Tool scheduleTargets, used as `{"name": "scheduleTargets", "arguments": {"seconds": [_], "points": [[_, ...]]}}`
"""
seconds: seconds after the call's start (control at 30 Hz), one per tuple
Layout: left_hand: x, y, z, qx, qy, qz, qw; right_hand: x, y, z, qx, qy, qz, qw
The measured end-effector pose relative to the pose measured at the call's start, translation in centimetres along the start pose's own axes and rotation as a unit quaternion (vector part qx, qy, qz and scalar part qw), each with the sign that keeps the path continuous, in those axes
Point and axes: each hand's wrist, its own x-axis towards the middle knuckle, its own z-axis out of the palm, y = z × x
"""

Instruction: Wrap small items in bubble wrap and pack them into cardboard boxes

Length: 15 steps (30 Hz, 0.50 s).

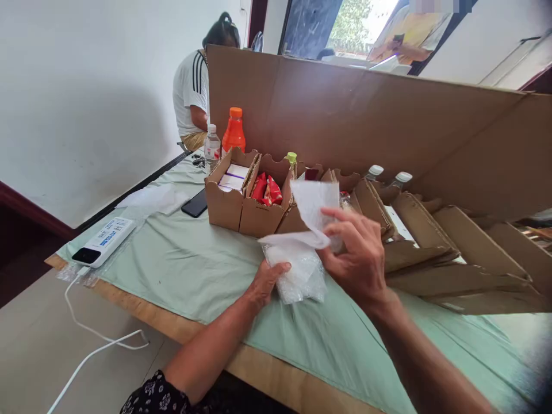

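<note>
My left hand (268,282) grips a bundle of bubble wrap (302,282) just above the green cloth, thumb on top. A thin white foam sheet (317,204) rises from the bundle, bent over at its upper end. My right hand (357,247) pinches this sheet between thumb and fingers, to the right of the bundle. Whatever lies inside the wrap, if anything, is hidden. Behind both hands stands a row of cardboard bins; one bin (224,210) holds white boxes (233,179), and its neighbour holds red packets (267,188).
A tall cardboard panel (345,109) stands behind the bins. An orange bottle (234,132) and a clear water bottle (211,149) are at the back left. A phone (195,203) and a white device with a cable (103,241) lie left. Two people are beyond the table.
</note>
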Motion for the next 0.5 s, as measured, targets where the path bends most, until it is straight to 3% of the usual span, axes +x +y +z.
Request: {"name": "scheduleTargets", "arguments": {"seconds": [0.1,0.17,0.23,0.33,0.43,0.5], "points": [[-2.1,0.6,-0.4,0.002,0.01,0.01,1.0,-5.4,0.0,-2.0,0.073,0.02,0.183,0.98],[-4.1,1.9,-1.6,0.004,0.017,0.014,1.0,-7.8,0.3,-3.3,0.124,0.057,0.308,0.942],[-5.9,4.5,-3.5,0.008,0.038,0.036,0.999,-9.7,0.7,-4.4,0.157,0.078,0.385,0.906],[-7.7,10.3,-7.8,0.026,0.132,0.137,0.981,-12.1,0.5,-4.8,0.195,0.038,0.439,0.876],[-8.0,16.8,-12.8,0.093,0.235,0.253,0.934,-13.9,-0.6,-3.7,0.236,-0.028,0.463,0.854],[-7.5,20.2,-15.9,0.176,0.276,0.289,0.9,-14.5,-1.8,-2.6,0.253,-0.062,0.466,0.846]]}}
